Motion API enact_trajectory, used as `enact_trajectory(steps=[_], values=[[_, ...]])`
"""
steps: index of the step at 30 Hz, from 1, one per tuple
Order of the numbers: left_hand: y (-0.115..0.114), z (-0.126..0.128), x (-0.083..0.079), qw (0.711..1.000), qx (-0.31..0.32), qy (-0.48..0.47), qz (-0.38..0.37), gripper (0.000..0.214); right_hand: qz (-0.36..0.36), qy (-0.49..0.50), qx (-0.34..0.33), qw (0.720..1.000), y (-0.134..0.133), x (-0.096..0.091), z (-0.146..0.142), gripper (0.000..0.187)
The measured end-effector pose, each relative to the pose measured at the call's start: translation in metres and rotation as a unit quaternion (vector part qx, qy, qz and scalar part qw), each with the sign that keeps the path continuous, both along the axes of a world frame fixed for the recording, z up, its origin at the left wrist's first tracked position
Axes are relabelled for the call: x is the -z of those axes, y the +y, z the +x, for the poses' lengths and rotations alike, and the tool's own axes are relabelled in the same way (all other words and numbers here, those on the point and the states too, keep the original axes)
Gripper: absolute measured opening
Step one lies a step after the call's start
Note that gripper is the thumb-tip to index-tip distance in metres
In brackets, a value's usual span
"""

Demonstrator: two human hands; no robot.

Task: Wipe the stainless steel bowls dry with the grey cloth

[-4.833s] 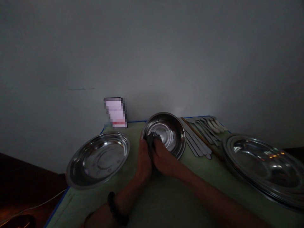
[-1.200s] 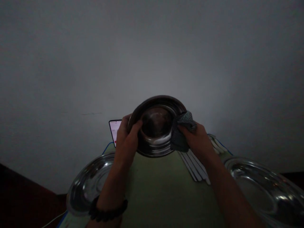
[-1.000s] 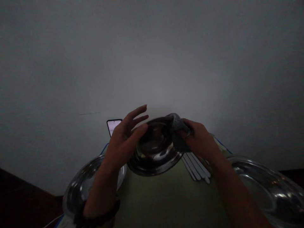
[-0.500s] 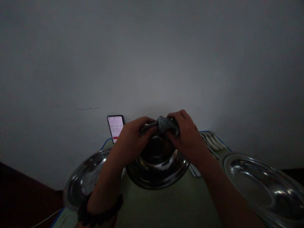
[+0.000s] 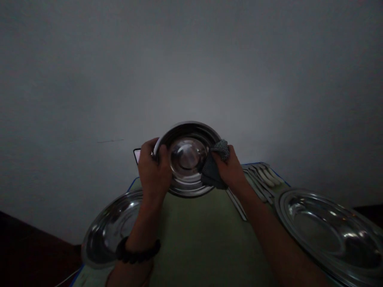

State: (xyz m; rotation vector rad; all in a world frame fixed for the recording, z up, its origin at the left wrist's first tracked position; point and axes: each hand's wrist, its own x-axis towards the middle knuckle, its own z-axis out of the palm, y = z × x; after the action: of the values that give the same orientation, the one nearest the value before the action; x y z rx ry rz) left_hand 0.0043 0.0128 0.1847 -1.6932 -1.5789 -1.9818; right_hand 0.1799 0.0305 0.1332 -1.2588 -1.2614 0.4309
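A shiny round metal bowl (image 5: 188, 153) is held up, tilted so that its inside faces me. My left hand (image 5: 154, 167) grips its left rim, thumb inside and fingers behind. At the right rim, my right hand (image 5: 229, 165) is closed on a dark checked cloth (image 5: 214, 171), which lies over the rim and partly against the inner wall. The fingers behind the cloth are hidden. A dark beaded bracelet circles my left wrist.
Left on the table (image 5: 206, 239) rests another metal bowl (image 5: 103, 235); at right is a large metal dish (image 5: 323, 235). Several pieces of cutlery (image 5: 263, 177) lie at the back right. A phone (image 5: 137, 154), mostly covered by my left hand, leans on the wall (image 5: 191, 59).
The bowl has been raised and tipped, now showing its inside to me. My left hand has shifted to its left side, and my right hand with the cloth to its right rim.
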Motion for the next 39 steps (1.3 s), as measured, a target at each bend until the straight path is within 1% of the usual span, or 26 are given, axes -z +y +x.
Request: enact_trajectory(steps=[1, 2, 3, 4, 6, 7, 8, 9, 10, 11, 13, 15, 17, 18, 19, 21, 23, 25, 27, 29, 31, 32, 34, 36, 37, 39], values=[[0.003, -0.001, 0.002, 0.999, -0.010, 0.033, -0.033, 0.024, -0.010, -0.021, -0.011, 1.000, 0.001, -0.001, 0.006, 0.020], [0.005, -0.003, 0.004, 0.994, -0.004, 0.076, -0.079, 0.023, -0.012, -0.052, -0.029, 0.998, 0.000, -0.003, 0.013, 0.018], [0.006, -0.006, 0.006, 0.983, 0.021, 0.124, -0.132, 0.023, -0.009, -0.094, -0.051, 0.994, -0.002, -0.007, 0.020, 0.016], [0.006, -0.008, 0.008, 0.965, 0.067, 0.174, -0.185, 0.022, -0.005, -0.144, -0.086, 0.986, -0.005, -0.011, 0.027, 0.014], [0.003, -0.010, 0.010, 0.907, 0.192, 0.253, -0.276, 0.021, -0.003, -0.233, -0.175, 0.957, -0.012, -0.019, 0.036, 0.015], [0.000, -0.010, 0.010, 0.876, 0.251, 0.274, -0.308, 0.021, -0.002, -0.262, -0.216, 0.941, -0.016, -0.022, 0.038, 0.016], [-0.003, -0.009, 0.010, 0.853, 0.295, 0.282, -0.325, 0.022, 0.001, -0.276, -0.246, 0.929, -0.019, -0.025, 0.038, 0.016], [-0.005, -0.008, 0.009, 0.840, 0.324, 0.283, -0.330, 0.024, 0.007, -0.276, -0.262, 0.925, -0.020, -0.026, 0.036, 0.015], [-0.006, -0.006, 0.008, 0.842, 0.339, 0.275, -0.317, 0.024, 0.017, -0.266, -0.262, 0.928, -0.021, -0.027, 0.034, 0.015], [-0.007, -0.004, 0.007, 0.855, 0.344, 0.257, -0.291, 0.024, 0.030, -0.247, -0.246, 0.937, -0.020, -0.027, 0.032, 0.014], [-0.004, 0.000, 0.007, 0.897, 0.333, 0.198, -0.213, 0.022, 0.067, -0.197, -0.180, 0.961, -0.016, -0.025, 0.028, 0.014], [0.002, 0.004, 0.012, 0.936, 0.299, 0.106, -0.154, 0.020, 0.096, -0.124, -0.092, 0.983, -0.010, -0.019, 0.026, 0.017], [0.010, 0.008, 0.021, 0.957, 0.250, -0.004, -0.147, 0.020, 0.098, -0.022, -0.020, 0.995, 0.000, -0.008, 0.022, 0.021], [0.014, 0.010, 0.025, 0.962, 0.225, -0.070, -0.138, 0.022, 0.089, 0.040, 0.003, 0.995, 0.005, -0.002, 0.020, 0.024], [0.017, 0.013, 0.029, 0.960, 0.214, -0.139, -0.119, 0.024, 0.072, 0.094, 0.005, 0.993, 0.010, 0.005, 0.018, 0.028], [0.020, 0.017, 0.033, 0.938, 0.233, -0.241, -0.090, 0.028, 0.039, 0.153, 0.003, 0.987, 0.017, 0.016, 0.015, 0.034], [0.017, 0.017, 0.028, 0.913, 0.281, -0.277, -0.101, 0.035, 0.006, 0.151, -0.040, 0.988, 0.021, 0.021, 0.017, 0.038], [0.010, 0.012, 0.017, 0.898, 0.321, -0.266, -0.141, 0.036, -0.016, 0.113, -0.099, 0.989, 0.019, 0.018, 0.024, 0.041], [0.001, 0.004, 0.005, 0.891, 0.342, -0.247, -0.169, 0.032, -0.029, 0.060, -0.142, 0.988, 0.012, 0.008, 0.033, 0.040], [-0.008, -0.005, -0.004, 0.883, 0.374, -0.205, -0.195, 0.028, -0.027, 0.008, -0.160, 0.987, 0.002, -0.004, 0.041, 0.037], [-0.014, -0.013, -0.008, 0.866, 0.415, -0.164, -0.226, 0.026, -0.011, -0.037, -0.169, 0.985, -0.007, -0.015, 0.046, 0.034], [-0.015, -0.016, -0.009, 0.854, 0.436, -0.151, -0.241, 0.027, 0.000, -0.059, -0.168, 0.984, -0.010, -0.019, 0.047, 0.031], [-0.016, -0.019, -0.009, 0.834, 0.467, -0.149, -0.253, 0.027, 0.022, -0.099, -0.141, 0.985, -0.014, -0.024, 0.045, 0.027], [-0.014, -0.019, -0.008, 0.835, 0.473, -0.174, -0.222, 0.025, 0.051, -0.095, -0.076, 0.991, -0.014, -0.025, 0.037, 0.025], [-0.012, -0.016, -0.007, 0.843, 0.465, -0.191, -0.194, 0.024, 0.068, -0.066, -0.037, 0.995, -0.014, -0.023, 0.031, 0.026], [-0.007, -0.008, -0.004, 0.862, 0.434, -0.226, -0.131, 0.022, 0.088, 0.049, 0.011, 0.995, -0.011, -0.017, 0.014, 0.029]])
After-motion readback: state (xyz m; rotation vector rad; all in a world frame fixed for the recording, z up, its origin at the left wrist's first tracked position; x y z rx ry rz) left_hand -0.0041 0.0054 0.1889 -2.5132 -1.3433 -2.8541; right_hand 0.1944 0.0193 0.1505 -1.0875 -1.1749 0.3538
